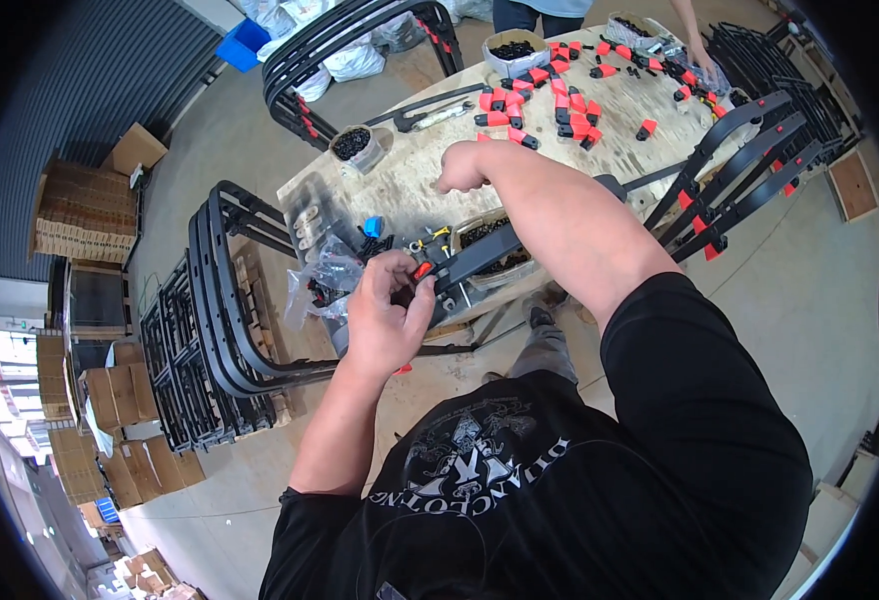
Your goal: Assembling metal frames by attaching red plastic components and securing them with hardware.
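My left hand (392, 305) is closed around the end of a black metal bar (495, 248), where a small red piece (423, 271) shows by the fingers. The bar slants up to the right and passes under my right forearm, above the table's near edge. My right hand (468, 166) is curled over the middle of the wooden tabletop (410, 180); whatever its fingers hold is hidden. Beneath the bar sits a box of small black parts (484, 232). Beside my left hand lie a clear plastic bag (322, 283), a blue object (373, 227) and yellow-handled tools (430, 238).
Red-and-black clips (572, 112) are scattered across the far table. Tubs of black parts (358, 149) stand there too. Curved black frames rise at left (222, 290), back (360, 50) and right (730, 170). Another person's hand (702, 62) reaches in at the far right.
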`<state>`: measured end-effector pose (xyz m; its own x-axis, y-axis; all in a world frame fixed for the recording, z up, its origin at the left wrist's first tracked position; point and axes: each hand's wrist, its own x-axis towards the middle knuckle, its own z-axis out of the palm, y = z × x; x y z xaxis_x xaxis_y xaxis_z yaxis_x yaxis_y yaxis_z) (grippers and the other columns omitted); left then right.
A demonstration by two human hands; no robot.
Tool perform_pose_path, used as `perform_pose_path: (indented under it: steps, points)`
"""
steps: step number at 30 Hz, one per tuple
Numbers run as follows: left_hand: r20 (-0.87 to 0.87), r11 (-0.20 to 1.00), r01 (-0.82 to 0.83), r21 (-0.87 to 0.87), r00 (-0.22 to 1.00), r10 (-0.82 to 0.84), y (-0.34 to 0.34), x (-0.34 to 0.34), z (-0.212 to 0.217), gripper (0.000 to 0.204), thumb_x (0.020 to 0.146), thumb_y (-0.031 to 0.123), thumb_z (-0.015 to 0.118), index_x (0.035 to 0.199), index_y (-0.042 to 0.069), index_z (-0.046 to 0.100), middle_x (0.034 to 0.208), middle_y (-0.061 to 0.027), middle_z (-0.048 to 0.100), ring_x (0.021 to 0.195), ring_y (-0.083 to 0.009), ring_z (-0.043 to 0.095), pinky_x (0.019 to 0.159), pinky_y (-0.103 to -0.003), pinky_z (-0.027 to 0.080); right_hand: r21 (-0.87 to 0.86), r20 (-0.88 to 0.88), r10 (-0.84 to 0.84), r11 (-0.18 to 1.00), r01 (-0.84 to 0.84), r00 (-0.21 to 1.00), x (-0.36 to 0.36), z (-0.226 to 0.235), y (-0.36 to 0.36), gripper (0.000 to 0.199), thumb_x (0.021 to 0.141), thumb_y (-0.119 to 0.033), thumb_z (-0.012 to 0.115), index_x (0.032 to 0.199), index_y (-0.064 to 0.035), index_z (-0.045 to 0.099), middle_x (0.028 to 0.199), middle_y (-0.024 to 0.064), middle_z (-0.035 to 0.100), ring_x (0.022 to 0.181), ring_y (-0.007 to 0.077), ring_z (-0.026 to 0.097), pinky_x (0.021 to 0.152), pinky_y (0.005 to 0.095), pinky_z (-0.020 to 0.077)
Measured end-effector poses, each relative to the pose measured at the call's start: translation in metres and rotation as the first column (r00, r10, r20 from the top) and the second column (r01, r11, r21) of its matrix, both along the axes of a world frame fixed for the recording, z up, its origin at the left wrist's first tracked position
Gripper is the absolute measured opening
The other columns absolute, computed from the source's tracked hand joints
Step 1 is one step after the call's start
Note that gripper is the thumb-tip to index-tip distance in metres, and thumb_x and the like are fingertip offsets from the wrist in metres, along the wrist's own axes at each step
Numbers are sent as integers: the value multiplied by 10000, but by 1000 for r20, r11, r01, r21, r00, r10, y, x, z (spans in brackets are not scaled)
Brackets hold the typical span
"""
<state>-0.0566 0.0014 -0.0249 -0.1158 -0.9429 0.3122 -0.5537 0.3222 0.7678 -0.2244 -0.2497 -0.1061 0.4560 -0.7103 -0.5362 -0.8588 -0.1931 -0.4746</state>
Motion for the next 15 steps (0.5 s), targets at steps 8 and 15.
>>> perform_pose_path:
  steps: [8,15]
  points:
    - [318,976,192,-106,936,-150,-10,-4,18,362,858,38,715,1201,53,602,809,-90,571,631,-191,555,602,-327,474,-18,14,9,1000,-9,1000,-2,3,3,420,833,-397,679,825,19,738,784,150,701,644,279,640,606,439,513]
    - [29,947,104,303,993,-118,-4,-1,28,303,874,102,731,1127,-12,609,770,-112,637,623,-248,622,598,-332,510,-26,-5,15,1000,-15,1000,-2,4,2,427,837,-401,677,828,22,740,786,165,699,658,290,647,627,442,524]
